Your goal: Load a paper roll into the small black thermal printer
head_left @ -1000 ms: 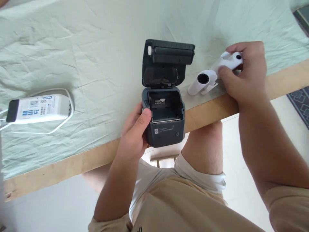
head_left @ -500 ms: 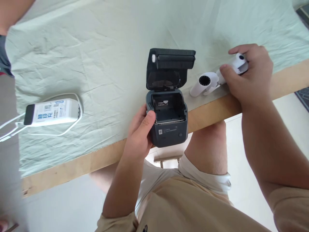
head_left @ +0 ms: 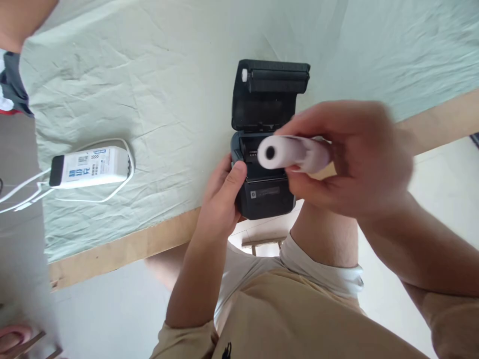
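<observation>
In the middle of the head view is a dark label printer [head_left: 267,202] with its lid [head_left: 271,77] swung up and its paper bay exposed. My left hand [head_left: 222,199] grips its left side, thumb on the rim. My right hand [head_left: 359,159], blurred by motion, is closed around a white paper roll [head_left: 279,152]. The roll's end, with a small dark core hole, faces left over the bay and covers part of it. A loose paper edge hangs under the roll. Whether the roll touches the printer, I cannot tell.
A white power strip [head_left: 95,167] with its cord looped around lies on the pale green cloth [head_left: 168,99] at left. The table's wooden edge [head_left: 123,244] runs in front of my legs. Another person's arm [head_left: 24,22] shows at the top left.
My right hand has lifted a paper roll from the table's right side and brought it left over the printer. The second white roll is out of sight. My left hand still holds the printer.
</observation>
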A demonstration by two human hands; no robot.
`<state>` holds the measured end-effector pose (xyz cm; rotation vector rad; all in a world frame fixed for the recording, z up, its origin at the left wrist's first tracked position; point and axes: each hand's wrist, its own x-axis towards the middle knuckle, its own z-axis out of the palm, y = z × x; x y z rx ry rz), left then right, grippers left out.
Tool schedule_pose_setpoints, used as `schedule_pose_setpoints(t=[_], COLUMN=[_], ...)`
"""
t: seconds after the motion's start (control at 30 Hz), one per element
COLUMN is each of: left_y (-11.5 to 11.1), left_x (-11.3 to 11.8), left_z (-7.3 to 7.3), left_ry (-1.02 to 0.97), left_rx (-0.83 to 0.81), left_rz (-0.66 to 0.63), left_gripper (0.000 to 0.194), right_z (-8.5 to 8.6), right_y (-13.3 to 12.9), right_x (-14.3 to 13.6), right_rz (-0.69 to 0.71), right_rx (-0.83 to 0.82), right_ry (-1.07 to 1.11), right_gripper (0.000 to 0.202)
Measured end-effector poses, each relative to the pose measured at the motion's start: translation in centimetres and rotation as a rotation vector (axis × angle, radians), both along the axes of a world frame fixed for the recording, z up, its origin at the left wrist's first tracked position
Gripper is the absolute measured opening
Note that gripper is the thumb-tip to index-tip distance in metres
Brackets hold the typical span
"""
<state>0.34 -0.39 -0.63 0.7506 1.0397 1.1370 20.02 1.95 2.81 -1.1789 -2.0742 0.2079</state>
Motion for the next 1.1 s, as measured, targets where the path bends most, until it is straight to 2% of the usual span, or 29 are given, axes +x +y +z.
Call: schedule_pose_setpoints(t=[0.1,0.27,0.43,0.6,0.73,0.83,0.93,1.03,1.1], left_y=[0.0,0.0,0.1,0.1,0.0,-0.2,-0.3,-0.2,-0.2], left_x=[-0.1,-0.2,0.1,0.2,-0.1,0.0,0.2,0.3,0.2], left_z=[-0.3,-0.2,0.2,0.1,0.0,0.3,0.6,0.5,0.5], left_ry=[0.005,-0.011,0.031,-0.05,-0.129,-0.07,0.003,0.056,0.083], left_rx=[0.009,0.013,0.005,-0.009,-0.014,-0.004,0.002,0.003,0.008], left_rz=[-0.002,-0.043,-0.015,-0.008,-0.031,0.018,-0.004,-0.002,-0.005], left_gripper=[0.036,0.037,0.036,0.032,0.053,0.067,0.074,0.086,0.09], right_z=[-0.6,-2.3,-2.5,-2.5,-3.7,-5.0,-5.6,-4.9,-3.8], right_y=[0.8,2.4,2.7,1.2,-0.9,-2.0,-2.1,-1.3,-0.5], right_x=[-1.5,-0.9,-0.8,-1.0,-1.3,-1.1,-0.7,-0.1,0.1], right_rz=[0.057,0.093,0.213,0.243,0.248,0.223,0.189,0.117,0.011], right_rx=[0.137,0.201,0.302,0.332,0.298,0.302,0.329,0.358,0.291], right_ry=[-0.038,-0.054,0.04,0.09,0.063,0.036,0.099,0.188,0.203], right_gripper=[0.033,0.018,0.022,0.018,0.006,0.018,0.023,0.022,0.034])
